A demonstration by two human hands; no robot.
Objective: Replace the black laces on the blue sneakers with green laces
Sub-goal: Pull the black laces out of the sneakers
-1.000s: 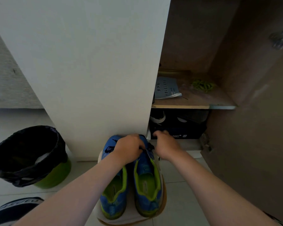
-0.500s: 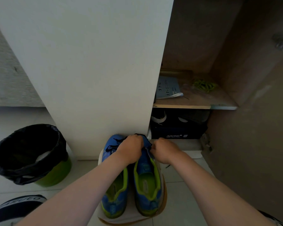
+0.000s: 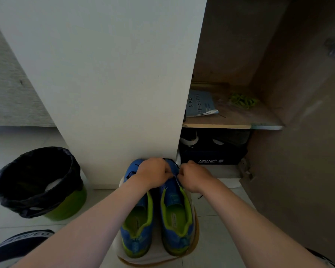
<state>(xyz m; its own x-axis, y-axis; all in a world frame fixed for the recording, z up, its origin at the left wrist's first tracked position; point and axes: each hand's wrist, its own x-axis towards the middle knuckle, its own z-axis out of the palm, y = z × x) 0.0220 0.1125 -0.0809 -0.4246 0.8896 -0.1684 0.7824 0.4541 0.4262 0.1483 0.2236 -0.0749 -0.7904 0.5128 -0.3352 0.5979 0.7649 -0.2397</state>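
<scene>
Over the right blue sneaker (image 3: 175, 209) on the floor, the right grip (image 3: 193, 176) has drawn in beside the left grip (image 3: 153, 172), both curled and seemingly pinching its black lace (image 3: 200, 196), so unlacing is barely begun while the green laces (image 3: 243, 100) wait on the shelf (image 3: 230, 126).

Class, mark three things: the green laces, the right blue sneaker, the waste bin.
green laces (image 3: 243, 101): head view, middle of the bundle.
right blue sneaker (image 3: 175, 215): head view, its green insole.
waste bin (image 3: 70, 206): head view, green outer wall.
</scene>
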